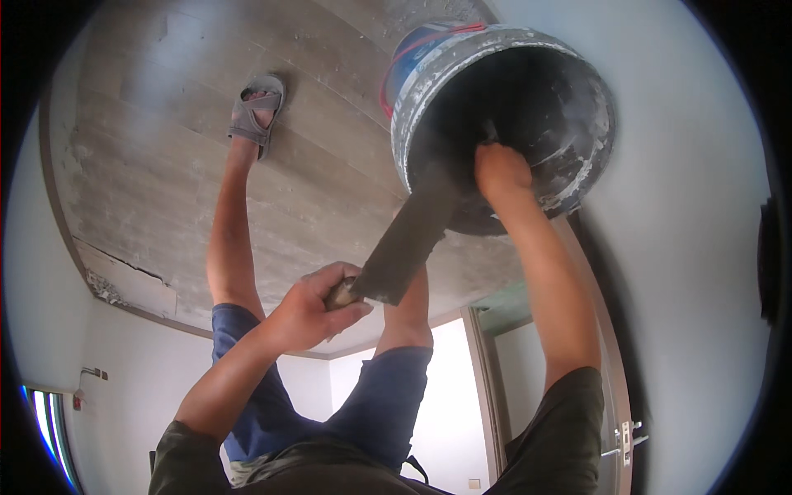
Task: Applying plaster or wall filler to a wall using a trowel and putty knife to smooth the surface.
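My left hand (309, 307) is closed round the short handle of a plastering trowel (404, 247). Its long, flat, dark blade slants up to the right, and the far end overlaps the near rim of a plaster-crusted bucket (404, 136). Inside the bucket's mouth, my right hand (503, 172) is closed in a fist. A small pale piece shows just beyond the fingers, but the shadow hides what it belongs to. Whitish-grey smears coat the bucket's inner wall, and the depth of its contents is too dark to see.
A red handle (386, 82) hangs on the bucket's left side. Beneath lies a dusty plank floor (157, 165), with my sandalled foot (257, 111) on it. A pale wall (685, 206) rises close by on the right. A door edge with a latch (624, 437) stands at lower right.
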### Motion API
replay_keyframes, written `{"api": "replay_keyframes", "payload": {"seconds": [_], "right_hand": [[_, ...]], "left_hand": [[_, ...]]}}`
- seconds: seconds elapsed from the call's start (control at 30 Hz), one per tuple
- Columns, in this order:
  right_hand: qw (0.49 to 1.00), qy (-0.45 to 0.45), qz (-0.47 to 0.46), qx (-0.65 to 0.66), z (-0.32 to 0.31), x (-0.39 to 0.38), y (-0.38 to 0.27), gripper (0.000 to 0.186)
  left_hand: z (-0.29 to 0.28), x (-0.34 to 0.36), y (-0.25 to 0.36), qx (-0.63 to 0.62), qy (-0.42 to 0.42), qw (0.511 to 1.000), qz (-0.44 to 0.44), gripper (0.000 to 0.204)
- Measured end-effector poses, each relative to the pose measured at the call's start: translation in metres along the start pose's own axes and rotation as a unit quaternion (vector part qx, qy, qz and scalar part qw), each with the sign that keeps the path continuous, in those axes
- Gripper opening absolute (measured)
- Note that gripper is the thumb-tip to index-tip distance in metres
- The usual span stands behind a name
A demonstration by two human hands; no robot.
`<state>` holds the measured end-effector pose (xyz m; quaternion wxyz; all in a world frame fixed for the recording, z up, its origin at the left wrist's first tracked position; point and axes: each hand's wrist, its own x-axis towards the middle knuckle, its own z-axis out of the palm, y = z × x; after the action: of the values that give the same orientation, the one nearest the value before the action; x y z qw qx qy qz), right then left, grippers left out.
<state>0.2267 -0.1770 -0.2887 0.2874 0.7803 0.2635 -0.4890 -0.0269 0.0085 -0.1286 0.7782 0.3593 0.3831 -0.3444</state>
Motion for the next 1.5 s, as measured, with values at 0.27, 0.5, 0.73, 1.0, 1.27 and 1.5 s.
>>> {"api": "replay_keyframes", "payload": {"seconds": [0.27, 0.5, 0.73, 1.0, 1.27, 1.5], "right_hand": [[0.997, 0.001, -0.017, -0.078, -0.028, 0.002, 0.015, 0.026], [0.997, -0.015, 0.019, 0.071, 0.005, 0.026, 0.021, 0.031], [0.99, -0.014, 0.002, 0.141, -0.004, 0.033, 0.03, 0.035], [0.983, 0.037, -0.116, 0.135, -0.003, 0.059, 0.038, 0.03], [0.961, 0.064, -0.206, 0.175, -0.021, 0.05, 0.049, 0.026], [0.93, 0.109, -0.229, 0.264, -0.038, -0.029, 0.076, 0.028]], "left_hand": [[0.008, 0.003, -0.011, 0.009, 0.006, 1.0, 0.009, 0.033], [-0.006, 0.02, -0.019, 0.125, 0.055, 0.989, 0.062, 0.033], [-0.003, 0.032, -0.028, 0.148, 0.043, 0.984, 0.088, 0.034], [-0.017, 0.021, -0.024, 0.038, -0.02, 0.999, 0.02, 0.026], [-0.011, 0.006, -0.027, -0.013, -0.014, 1.0, -0.022, 0.024], [-0.011, -0.03, -0.02, -0.143, -0.112, 0.979, 0.09, 0.02]]}}
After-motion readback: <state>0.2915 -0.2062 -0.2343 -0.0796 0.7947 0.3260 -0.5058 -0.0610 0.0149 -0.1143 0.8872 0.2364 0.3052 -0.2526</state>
